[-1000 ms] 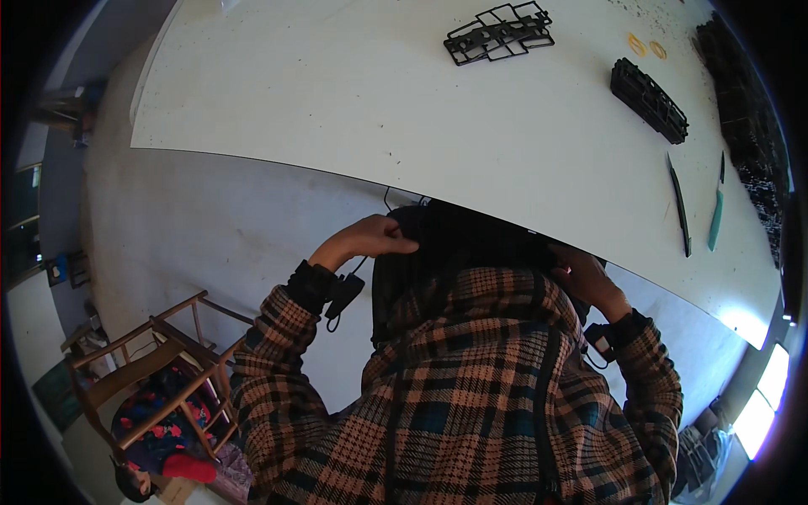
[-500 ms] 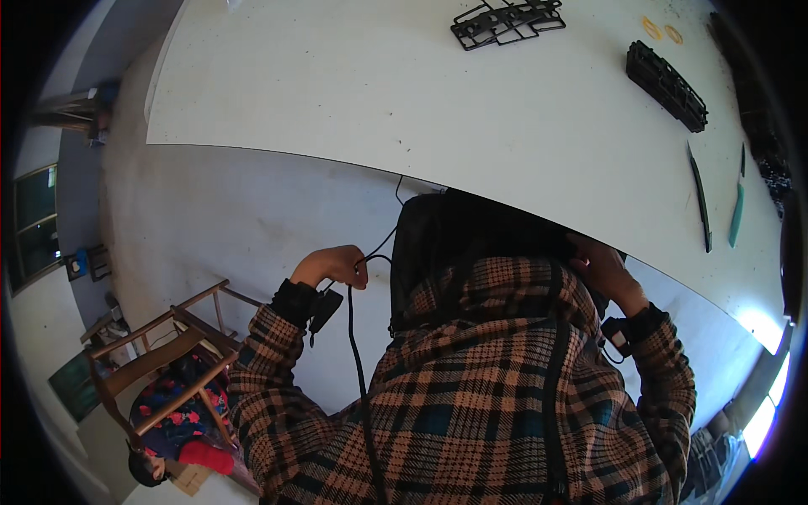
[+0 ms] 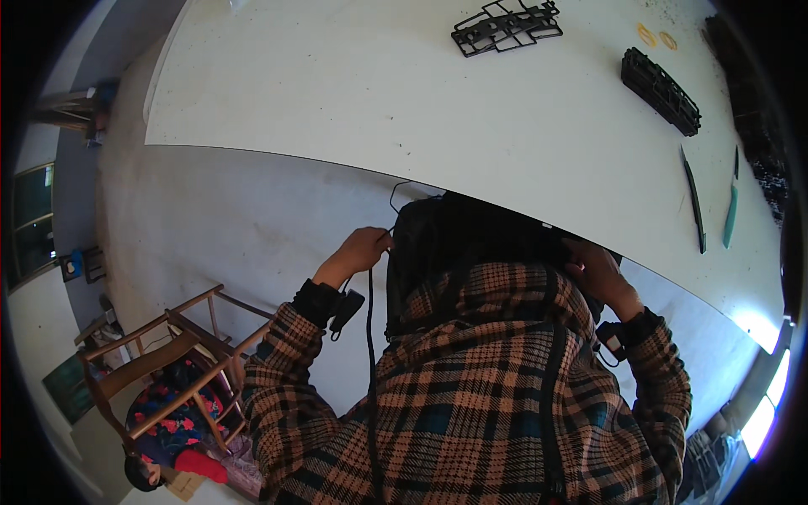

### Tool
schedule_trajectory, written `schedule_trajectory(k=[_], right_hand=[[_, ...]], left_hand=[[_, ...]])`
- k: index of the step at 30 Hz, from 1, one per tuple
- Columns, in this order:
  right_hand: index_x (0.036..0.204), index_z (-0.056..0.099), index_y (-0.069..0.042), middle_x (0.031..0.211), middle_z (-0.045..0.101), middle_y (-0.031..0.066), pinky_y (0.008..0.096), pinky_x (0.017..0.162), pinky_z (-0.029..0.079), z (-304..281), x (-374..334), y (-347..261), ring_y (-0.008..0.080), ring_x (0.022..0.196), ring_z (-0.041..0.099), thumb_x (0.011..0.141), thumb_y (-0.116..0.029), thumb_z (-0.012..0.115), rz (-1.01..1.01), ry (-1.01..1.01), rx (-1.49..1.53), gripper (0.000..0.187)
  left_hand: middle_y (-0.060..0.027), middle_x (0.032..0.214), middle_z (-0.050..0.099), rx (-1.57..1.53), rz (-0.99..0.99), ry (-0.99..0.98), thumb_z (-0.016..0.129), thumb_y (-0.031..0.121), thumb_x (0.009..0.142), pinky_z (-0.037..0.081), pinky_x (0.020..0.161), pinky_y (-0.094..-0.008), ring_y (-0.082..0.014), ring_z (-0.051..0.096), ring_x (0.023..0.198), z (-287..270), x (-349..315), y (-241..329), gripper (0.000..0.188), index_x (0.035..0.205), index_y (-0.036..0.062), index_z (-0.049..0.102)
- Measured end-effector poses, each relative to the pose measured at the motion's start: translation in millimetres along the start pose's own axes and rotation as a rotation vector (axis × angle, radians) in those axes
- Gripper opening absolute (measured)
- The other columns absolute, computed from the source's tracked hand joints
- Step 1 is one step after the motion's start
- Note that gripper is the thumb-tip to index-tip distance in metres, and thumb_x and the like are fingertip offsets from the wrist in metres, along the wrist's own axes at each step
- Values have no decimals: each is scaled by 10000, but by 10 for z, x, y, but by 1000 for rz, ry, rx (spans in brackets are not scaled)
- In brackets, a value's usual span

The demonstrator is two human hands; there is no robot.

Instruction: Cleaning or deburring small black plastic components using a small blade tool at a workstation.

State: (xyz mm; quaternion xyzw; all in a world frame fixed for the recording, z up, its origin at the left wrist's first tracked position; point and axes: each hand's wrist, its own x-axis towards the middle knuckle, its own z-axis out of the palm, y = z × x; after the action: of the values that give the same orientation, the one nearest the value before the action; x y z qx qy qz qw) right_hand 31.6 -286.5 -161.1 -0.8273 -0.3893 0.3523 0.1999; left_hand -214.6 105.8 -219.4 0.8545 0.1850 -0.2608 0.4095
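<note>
Left hand [image 3: 364, 248]: fingers pinching a black cable [image 3: 371, 353], off the near edge of the worktop [image 3: 337, 101], just left of the dark cloth [image 3: 480, 227] over the lap. Cable hangs from the fingers and runs down over the front of the plaid jacket [image 3: 471, 387]. Right hand [image 3: 599, 273]: at the right side of the same cloth, just below the worktop edge. Fingertips partly lost against the dark area; can't tell if they're pinching anything.

Both wrists have dark bands, small box on each.

On the worktop, well apart from both hands: flat black plastic frames [image 3: 505, 30] at the far side, a black frame bundle [image 3: 661, 91] to the right of them, yellow rubber bands [image 3: 646, 34] just beyond the bundle. Nearer, on the right: black knife [image 3: 694, 198], teal-handled knife [image 3: 730, 217] beside it, not touching. Wooden chair [image 3: 156, 364] at lower left, on the floor.
</note>
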Motion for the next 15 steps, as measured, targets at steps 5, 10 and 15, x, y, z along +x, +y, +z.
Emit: schedule_trajectory(k=[5, 10, 15], right_hand=[[1297, 544, -22, 894, 653, 141, 356, 741, 508, 3, -20, 49, 256, 804, 639, 793, -64, 675, 10, 5, -8, 522], [1303, 539, -26, 890, 649, 147, 350, 747, 510, -27, -56, 17, 249, 803, 637, 794, -49, 665, 24, 5, 13, 525], [1293, 544, -24, 900, 644, 151, 344, 748, 510, -55, -87, 8, 250, 805, 632, 790, -37, 659, 107, -22, 22, 516]], left_hand=[[-142, 795, 637, -47, -21, 56, 607, 191, 891, 484, 710, -368, -245, 619, 758, -191, 191, 239, 185, 915, 10, 638], [-127, 782, 621, 83, 32, -25, 624, 154, 873, 477, 703, -349, -233, 596, 744, -356, 337, 457, 178, 965, 3, 630], [-170, 851, 630, 56, 44, 61, 598, 86, 825, 482, 711, -379, -299, 606, 777, -444, 479, 557, 227, 1047, 38, 604]])
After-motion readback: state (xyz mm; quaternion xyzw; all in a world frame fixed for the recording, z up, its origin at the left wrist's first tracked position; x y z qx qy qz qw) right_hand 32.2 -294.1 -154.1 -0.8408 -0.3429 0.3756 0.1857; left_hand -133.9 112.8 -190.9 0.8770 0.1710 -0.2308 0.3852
